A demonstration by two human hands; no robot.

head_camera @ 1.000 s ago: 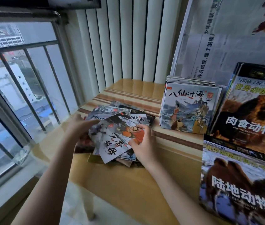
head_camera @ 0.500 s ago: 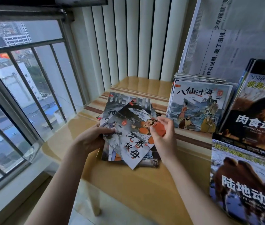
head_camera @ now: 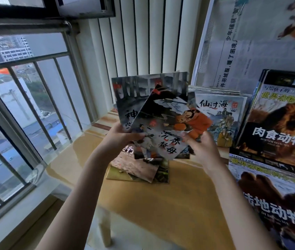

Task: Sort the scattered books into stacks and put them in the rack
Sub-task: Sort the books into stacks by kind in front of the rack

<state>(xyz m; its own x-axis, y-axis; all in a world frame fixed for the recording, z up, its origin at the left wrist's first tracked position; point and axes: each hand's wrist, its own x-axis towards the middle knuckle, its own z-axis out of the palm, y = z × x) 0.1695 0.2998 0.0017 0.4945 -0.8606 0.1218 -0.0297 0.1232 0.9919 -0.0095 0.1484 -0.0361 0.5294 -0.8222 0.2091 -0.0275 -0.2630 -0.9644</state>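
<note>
- My left hand (head_camera: 120, 137) grips the thin books (head_camera: 153, 105) at their lower left edge, thumb on the front.
- My right hand (head_camera: 199, 147) pinches the front book (head_camera: 168, 123) at its lower right side, fingers curled round the edge.
- The books are up in the air, over the middle of the table (head_camera: 170, 204). The front book is turned crooked on the ones behind.
- A few more books (head_camera: 139, 170) lie flat on the table, just under my hands.
- At 3 o'clock, a row of books (head_camera: 220, 112) stands in the rack (head_camera: 199, 69), with big animal books (head_camera: 280, 123) beside them.
- I think these books are light and bendy, with smooth covers that slide on each other.
- I would hold both side edges and tap the bottoms straight, so none slips out.
- The window (head_camera: 25, 105) is at 9 o'clock.
</note>
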